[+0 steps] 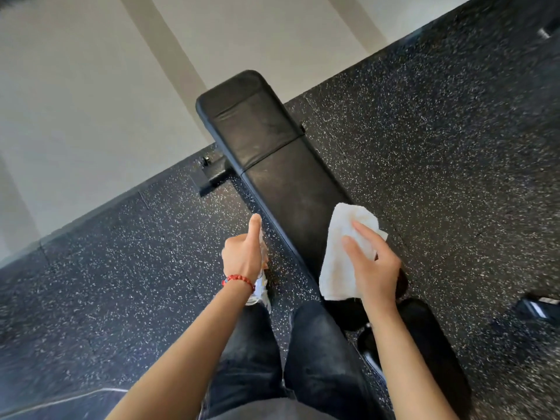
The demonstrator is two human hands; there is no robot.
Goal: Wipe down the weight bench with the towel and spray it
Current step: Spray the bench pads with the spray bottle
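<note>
A pale wall point(91, 86) fills the upper left, crossed by broad slanting bands of slightly darker tone. Where it ends, a black rubber floor point(106, 268) flecked with white specks begins and runs across the rest of the view; faint seams between its tiles show.

Low on the left, the left hand point(242, 256) is curled round a spray bottle point(260, 287), thumb raised and pointing up along the bench's edge. Only a clear and white part of the bottle shows below the fist, so its nozzle cannot be made out. A red beaded bracelet point(239, 280) circles that wrist. The hand hangs over the floor, just beside the bench's left edge.

In the middle, the black padded weight bench point(263, 140) stretches away from the person toward the wall, in two cushions meeting at a seam. Its vinyl is dull and faintly streaked. A dark metal foot point(212, 177) of the frame sticks out to its left.

Dark trousers point(318, 359) fill the lower centre.

To the right, the right hand point(372, 265) grips a folded white towel point(342, 247), fingers spread over it, on the near part of the bench. A small dark object point(536, 307) lies blurred at the far right on the floor.
</note>
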